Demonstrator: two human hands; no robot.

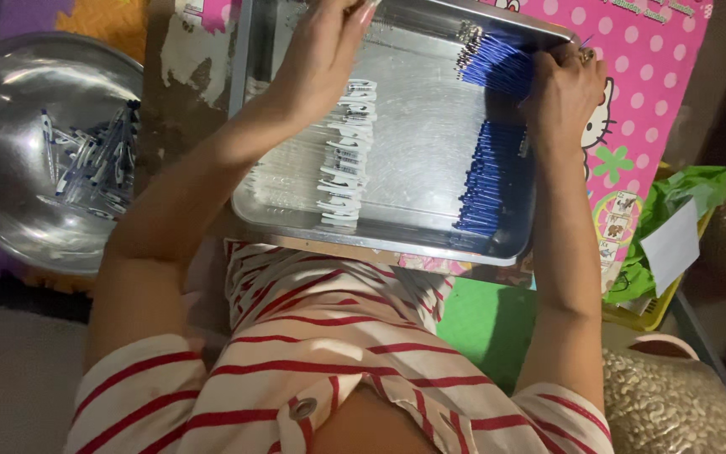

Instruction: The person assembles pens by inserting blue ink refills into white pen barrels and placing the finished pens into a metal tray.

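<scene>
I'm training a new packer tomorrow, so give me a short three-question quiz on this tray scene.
1. True or false: the left hand rests on the round steel bowl.
2. Which side of the metal tray holds the blue pen refills? A) the person's left B) the person's right C) the middle
3. What lies in a column down the tray's left-centre?

Key
1. False: it is over the tray's far edge, above the column of white pen parts.
2. B: the right hand touches them near the far right corner.
3. The white pen parts, overlapping one another.
</scene>
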